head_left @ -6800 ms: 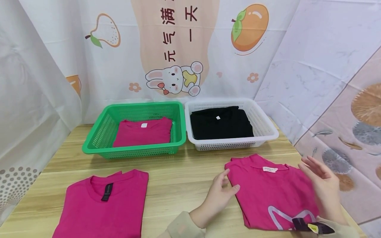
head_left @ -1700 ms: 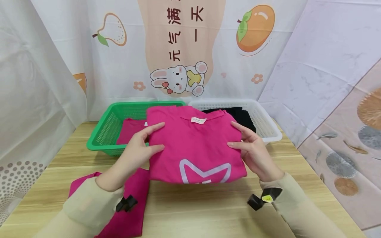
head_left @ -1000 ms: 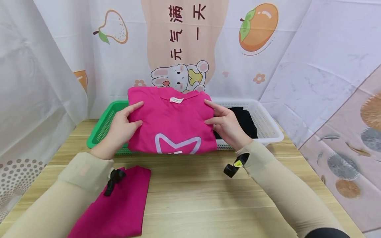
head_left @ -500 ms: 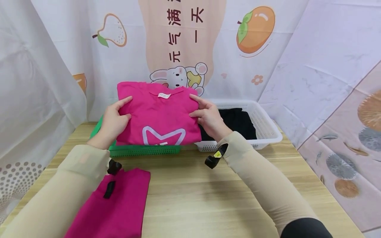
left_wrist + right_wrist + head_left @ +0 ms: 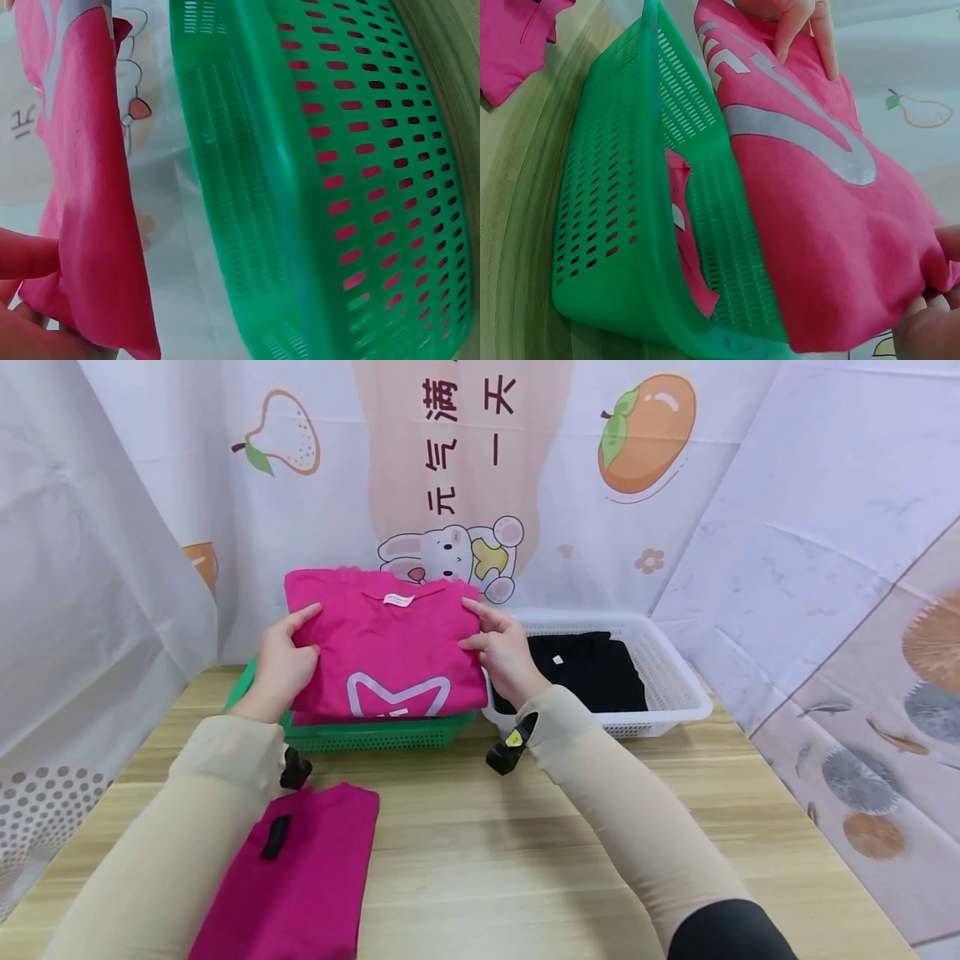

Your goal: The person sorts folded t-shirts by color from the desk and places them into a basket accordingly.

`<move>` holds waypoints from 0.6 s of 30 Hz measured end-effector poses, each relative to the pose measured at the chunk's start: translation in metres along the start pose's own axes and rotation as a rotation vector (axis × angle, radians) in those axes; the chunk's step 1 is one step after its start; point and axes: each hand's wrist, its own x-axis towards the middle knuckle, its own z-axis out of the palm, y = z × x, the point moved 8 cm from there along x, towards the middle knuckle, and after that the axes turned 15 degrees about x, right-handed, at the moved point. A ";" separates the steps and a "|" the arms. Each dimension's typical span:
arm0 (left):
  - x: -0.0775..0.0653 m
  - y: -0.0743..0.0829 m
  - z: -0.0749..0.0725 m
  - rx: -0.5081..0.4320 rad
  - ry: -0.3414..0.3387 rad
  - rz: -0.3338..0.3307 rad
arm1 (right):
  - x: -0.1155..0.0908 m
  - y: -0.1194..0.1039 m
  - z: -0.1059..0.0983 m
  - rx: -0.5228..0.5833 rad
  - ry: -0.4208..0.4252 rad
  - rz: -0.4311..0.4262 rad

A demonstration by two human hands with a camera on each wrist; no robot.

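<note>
At eleven o'clock, over the green basket [image 5: 375, 737], left hand [image 5: 281, 664] and right hand [image 5: 508, 652] grip the star-print shirt [image 5: 393, 639] at nine and three, apparently preserving its folds.

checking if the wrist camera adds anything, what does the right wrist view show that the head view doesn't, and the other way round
Only the right wrist view shows the white tag on the pink garment inside the green basket; the held shirt hides it from the head camera.

Only the head view shows the white basket and the black garment in it.

Both show the held shirt, the left hand and right hand gripping it, the green basket and part of another pink shirt on the table.
</note>
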 end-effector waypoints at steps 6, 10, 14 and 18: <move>0.012 -0.014 0.002 0.017 0.010 -0.006 | 0.010 0.016 0.001 -0.017 0.050 0.006; 0.016 -0.021 0.002 0.025 0.028 -0.016 | 0.015 0.027 0.003 -0.015 0.064 -0.001; 0.018 -0.028 0.005 0.019 0.026 -0.039 | 0.019 0.034 0.003 -0.028 0.077 -0.011; 0.020 -0.036 0.009 0.005 -0.005 -0.073 | 0.021 0.040 0.003 -0.036 0.084 -0.001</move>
